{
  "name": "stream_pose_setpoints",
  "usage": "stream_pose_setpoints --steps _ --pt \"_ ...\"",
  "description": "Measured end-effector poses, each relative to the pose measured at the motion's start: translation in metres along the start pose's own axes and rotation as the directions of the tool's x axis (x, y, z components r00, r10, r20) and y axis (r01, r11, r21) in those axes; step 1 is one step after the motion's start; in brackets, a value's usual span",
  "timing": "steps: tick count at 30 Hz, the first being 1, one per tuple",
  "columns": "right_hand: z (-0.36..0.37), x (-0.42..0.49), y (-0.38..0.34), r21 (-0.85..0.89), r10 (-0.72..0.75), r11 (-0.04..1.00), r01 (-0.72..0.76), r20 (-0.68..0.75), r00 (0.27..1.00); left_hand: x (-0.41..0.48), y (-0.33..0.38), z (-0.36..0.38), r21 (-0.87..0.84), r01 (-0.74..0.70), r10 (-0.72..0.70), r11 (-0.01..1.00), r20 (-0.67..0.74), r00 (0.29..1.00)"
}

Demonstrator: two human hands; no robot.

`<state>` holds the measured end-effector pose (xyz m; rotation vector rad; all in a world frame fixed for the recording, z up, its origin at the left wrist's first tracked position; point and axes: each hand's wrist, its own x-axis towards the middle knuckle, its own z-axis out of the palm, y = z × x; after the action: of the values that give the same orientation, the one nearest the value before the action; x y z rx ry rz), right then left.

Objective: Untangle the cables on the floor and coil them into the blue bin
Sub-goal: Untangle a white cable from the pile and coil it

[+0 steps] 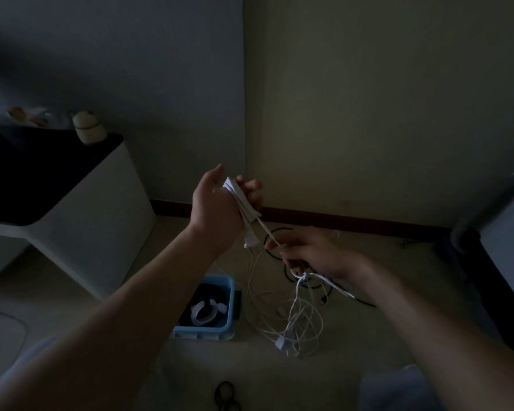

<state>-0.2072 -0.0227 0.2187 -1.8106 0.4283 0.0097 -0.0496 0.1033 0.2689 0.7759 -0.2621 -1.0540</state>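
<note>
My left hand (217, 203) is raised in the middle of the view and grips a folded bundle of white cable (240, 200), with a white plug (249, 240) hanging below it. A taut strand runs from the bundle down to my right hand (306, 252), which pinches it. Below my right hand a tangle of white cables (297, 321) hangs to the floor. The blue bin (204, 332) stands on the floor left of the tangle, with a coiled white cable (204, 314) inside. Black cables (282, 232) lie on the floor behind my hands.
A white cabinet with a dark top (51, 185) stands at the left, with small objects on it. A dark skirting board (339, 221) runs along the wall. Dark furniture (505, 247) stands at the right edge. A small black object (226, 394) lies on the floor at the bottom.
</note>
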Motion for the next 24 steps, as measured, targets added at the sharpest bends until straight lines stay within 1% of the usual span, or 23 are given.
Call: stream_pose_setpoints --steps 6,9,11,13,17,19,21,24 --pt "0.008 -0.002 -0.008 -0.035 -0.024 0.999 0.024 -0.009 1.0 0.002 -0.015 0.01 0.197 -0.013 0.025 0.98 -0.058 0.998" --pt "0.007 -0.005 -0.016 -0.037 -0.07 0.997 0.069 -0.029 0.997 0.005 -0.027 0.009 0.313 0.006 -0.002 0.95 -0.012 1.0" --pt "0.004 -0.006 -0.02 -0.066 -0.091 0.994 0.088 -0.054 0.994 0.007 -0.037 0.008 0.381 0.036 -0.052 0.924 0.032 0.998" --pt "0.002 -0.007 -0.022 -0.124 -0.101 0.988 0.09 -0.081 0.992 0.007 -0.045 0.009 0.418 0.061 -0.087 0.906 0.043 0.995" --pt "0.0 -0.01 -0.026 -0.206 -0.115 0.974 0.093 -0.101 0.988 0.009 -0.048 0.013 0.475 0.075 -0.104 0.877 0.036 0.994" --pt "-0.001 -0.011 -0.028 -0.248 -0.126 0.965 0.09 -0.132 0.983 0.008 -0.051 0.013 0.521 0.094 -0.129 0.849 0.032 0.991" --pt "-0.003 -0.013 -0.03 -0.324 -0.175 0.94 0.112 -0.173 0.969 0.005 -0.057 0.011 0.592 0.077 -0.132 0.802 0.05 0.99" --pt "-0.007 -0.02 -0.037 -0.43 -0.254 0.892 0.138 -0.225 0.941 -0.002 -0.063 0.011 0.724 0.032 -0.135 0.689 0.084 0.987"
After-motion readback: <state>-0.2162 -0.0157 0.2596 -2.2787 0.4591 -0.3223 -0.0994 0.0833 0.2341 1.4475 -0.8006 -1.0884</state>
